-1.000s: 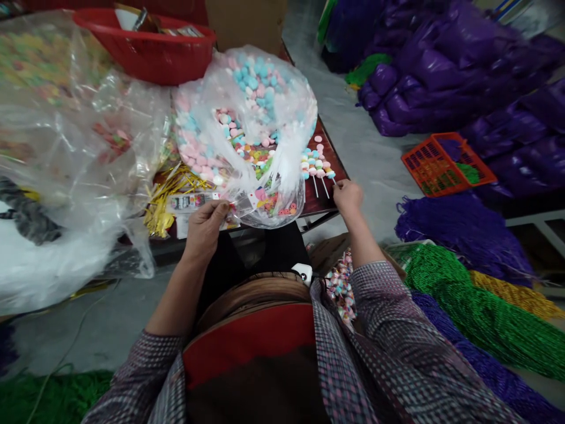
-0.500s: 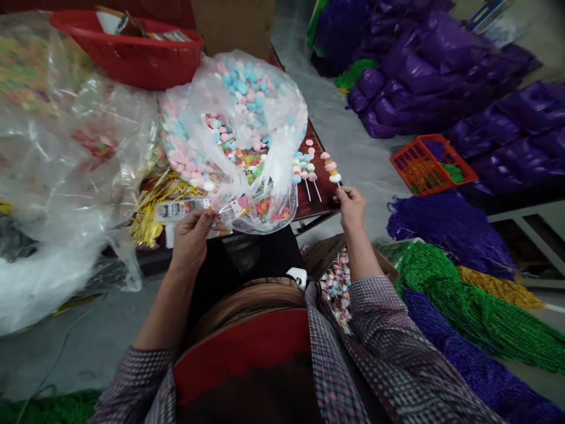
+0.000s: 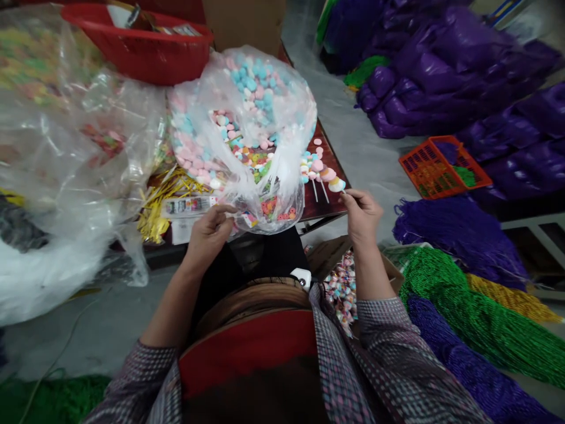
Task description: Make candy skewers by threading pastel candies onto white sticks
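A marshmallow skewer with pink, orange and white pieces is held by its stick in my right hand, fingers pinched. It leans left at the table's right edge. My left hand has its thumb and fingers closed on a clear printed plastic wrapper; most of the wrapper blends into the bag behind. Right beyond it stands a clear bag of marshmallows, with ring-shaped gummies showing near its front. More skewers with white sticks lie beside this bag.
Gold twist ties and stacked printed wrappers lie left of my hands. A red basin stands behind. Below my right arm is a box of wrapped candies. An orange basket and green strands are at right.
The skewer has gone from nearly upright to tilted left, close to the other skewers. My left hand has moved right and its grip has shifted; the whole view has shifted slightly.
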Demonstrator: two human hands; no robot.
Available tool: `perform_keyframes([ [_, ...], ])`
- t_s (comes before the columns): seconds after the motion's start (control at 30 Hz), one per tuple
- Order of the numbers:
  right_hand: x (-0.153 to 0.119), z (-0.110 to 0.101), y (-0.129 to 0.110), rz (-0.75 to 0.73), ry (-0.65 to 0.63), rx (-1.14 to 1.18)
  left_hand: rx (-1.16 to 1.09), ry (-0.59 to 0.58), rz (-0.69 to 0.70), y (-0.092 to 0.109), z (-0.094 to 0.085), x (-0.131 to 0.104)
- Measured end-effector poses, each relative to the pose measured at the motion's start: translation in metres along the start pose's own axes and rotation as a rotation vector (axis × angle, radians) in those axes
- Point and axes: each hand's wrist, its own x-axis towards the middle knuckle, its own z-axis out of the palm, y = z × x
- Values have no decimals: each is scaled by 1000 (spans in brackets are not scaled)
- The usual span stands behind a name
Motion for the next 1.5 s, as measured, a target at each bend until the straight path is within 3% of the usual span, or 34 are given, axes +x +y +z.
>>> perform_keyframes([
  [0.07,-9,4,-19,-92,-56,-20,41,-54,13,13,7,0],
  [0.23,-31,19,-53,-208,-173,-113,-44,-32,25,31,21,7],
  [0.53,-46,34,-69,-388,-231,-100,-149,-63,-10,30,27,10],
  [0.93,-54,33,-76,-188,-428,-9,-192,-30,8,22,25,7],
  [1.13,-55,34,-77,-183,-415,31,-357,-44,-80,15,28,4],
  [1.3,-56,36,-81,-168,-426,-1,-459,32,-194,12,31,6],
  [1.5,-56,37,-82,-164,-414,-14,-464,109,-166,17,31,5],
])
